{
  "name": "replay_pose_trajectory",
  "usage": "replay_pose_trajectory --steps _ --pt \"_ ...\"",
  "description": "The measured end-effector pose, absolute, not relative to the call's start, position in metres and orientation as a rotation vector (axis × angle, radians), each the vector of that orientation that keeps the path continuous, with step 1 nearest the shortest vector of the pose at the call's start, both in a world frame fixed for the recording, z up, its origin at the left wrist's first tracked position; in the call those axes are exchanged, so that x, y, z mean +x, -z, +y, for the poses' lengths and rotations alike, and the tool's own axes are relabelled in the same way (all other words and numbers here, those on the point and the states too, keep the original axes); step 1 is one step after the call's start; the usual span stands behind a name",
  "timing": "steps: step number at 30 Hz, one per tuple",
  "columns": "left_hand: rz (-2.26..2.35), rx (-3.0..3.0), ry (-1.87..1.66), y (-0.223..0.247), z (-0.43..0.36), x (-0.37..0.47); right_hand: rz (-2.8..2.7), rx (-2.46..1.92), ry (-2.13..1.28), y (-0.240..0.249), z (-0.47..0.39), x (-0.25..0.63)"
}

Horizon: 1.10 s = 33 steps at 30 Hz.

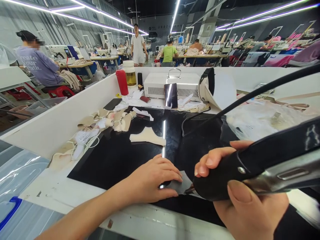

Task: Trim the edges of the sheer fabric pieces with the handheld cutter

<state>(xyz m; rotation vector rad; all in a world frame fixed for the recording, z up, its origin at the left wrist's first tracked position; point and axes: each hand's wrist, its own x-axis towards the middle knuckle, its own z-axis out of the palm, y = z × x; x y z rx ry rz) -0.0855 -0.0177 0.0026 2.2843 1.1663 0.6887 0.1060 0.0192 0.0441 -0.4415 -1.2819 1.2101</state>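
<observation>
On wht. high-walled workbench (62, 196): glossy blk. mat (185, 150) bearing cream curved-edge pad (147, 136) & thin grey sheet (185, 181); beige fabric pcs. (122, 124) at L.; wht. slotted metal box (155, 85) at rear.

Bright white ceiling tubes (175, 15) lay a streak of glare on the glossy black mat (125, 156), and wide-angle distortion stretches things toward the edges.

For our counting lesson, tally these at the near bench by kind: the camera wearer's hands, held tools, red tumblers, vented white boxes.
Hands: 2 (left hand, right hand)
Held black tool: 1
Red tumbler: 1
Vented white box: 1
Total: 5
</observation>
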Motion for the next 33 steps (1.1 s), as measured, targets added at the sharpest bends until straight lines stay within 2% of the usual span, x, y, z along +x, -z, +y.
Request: replay_pose_trajectory --steps 16,33 --pt "1.199 2.231 -0.582 -0.002 -0.024 -0.092 -1.267 -0.512 -1.091 -0.037 0.039 0.106" --pt "1.17 2.212 -0.59 -0.004 -0.024 -0.091 -1.283 -0.442 -1.2 -0.037 0.023 0.1"
